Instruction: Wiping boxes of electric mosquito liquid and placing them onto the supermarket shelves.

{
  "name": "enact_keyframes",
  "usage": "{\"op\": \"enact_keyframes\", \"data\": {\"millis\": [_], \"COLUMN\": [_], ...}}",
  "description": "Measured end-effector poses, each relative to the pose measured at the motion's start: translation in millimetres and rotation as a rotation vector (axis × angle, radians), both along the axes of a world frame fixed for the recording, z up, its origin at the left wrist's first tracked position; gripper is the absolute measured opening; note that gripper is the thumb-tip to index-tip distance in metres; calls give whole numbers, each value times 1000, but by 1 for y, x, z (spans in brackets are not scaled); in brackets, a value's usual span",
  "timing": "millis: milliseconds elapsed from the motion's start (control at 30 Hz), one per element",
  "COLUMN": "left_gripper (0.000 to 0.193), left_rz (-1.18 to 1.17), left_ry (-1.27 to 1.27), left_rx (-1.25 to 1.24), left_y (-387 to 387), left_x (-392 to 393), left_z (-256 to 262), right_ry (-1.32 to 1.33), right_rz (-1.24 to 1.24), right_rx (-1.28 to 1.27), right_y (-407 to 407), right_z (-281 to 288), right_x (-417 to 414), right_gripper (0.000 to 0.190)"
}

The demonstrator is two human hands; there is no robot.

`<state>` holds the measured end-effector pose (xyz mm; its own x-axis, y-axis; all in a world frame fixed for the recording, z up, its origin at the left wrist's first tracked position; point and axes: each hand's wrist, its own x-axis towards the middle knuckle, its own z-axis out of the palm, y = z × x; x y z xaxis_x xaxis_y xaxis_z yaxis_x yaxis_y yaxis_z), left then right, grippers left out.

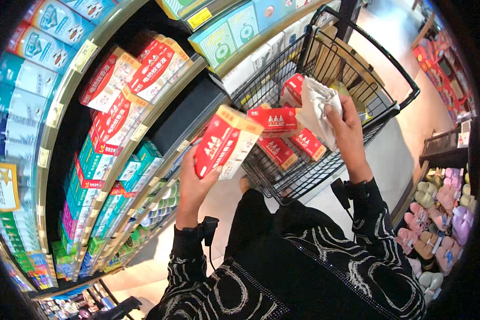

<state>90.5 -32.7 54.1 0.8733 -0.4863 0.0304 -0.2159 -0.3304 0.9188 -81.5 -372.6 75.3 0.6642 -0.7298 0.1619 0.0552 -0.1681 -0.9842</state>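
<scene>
My left hand [195,187] grips a red and white carton of mosquito-repellent liquid [226,144], tilted, between the shelf and the cart. In my right hand [350,132] is a folded, crumpled white cloth [322,108], pinched between thumb and fingers above the cart. Below it, the black wire shopping cart [304,180] holds several similar red cartons [274,120], lying at different angles. The cloth hides part of them. More such cartons [116,114] are stacked on the shelf to my left, beside a dark bare stretch of shelf [188,108].
Teal boxes [96,160] fill shelf spots below the red cartons. Light-green and blue boxes [228,36] line the shelf ahead. Brown cardboard [328,56] stands in the cart's far end. Plush slippers [436,220] are displayed at right. The cart's handle [412,86] juts to the right.
</scene>
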Motion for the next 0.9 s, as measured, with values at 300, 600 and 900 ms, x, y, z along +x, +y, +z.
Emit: {"op": "enact_keyframes", "data": {"millis": [300,600,900], "left_gripper": [72,86,85], "left_rz": [-262,-251,-224], "left_ry": [-501,-466,25], "left_rx": [111,202,-143], "left_y": [-103,-129,-126], "left_x": [-5,-12,-11], "left_z": [45,13,-34], "right_ry": [-149,-12,148], "right_rz": [-91,50,111], "right_rx": [-200,-744,-1020], "right_y": [-10,6,1], "right_z": [50,40,23], "right_x": [-6,30,55], "right_gripper": [30,31,27]}}
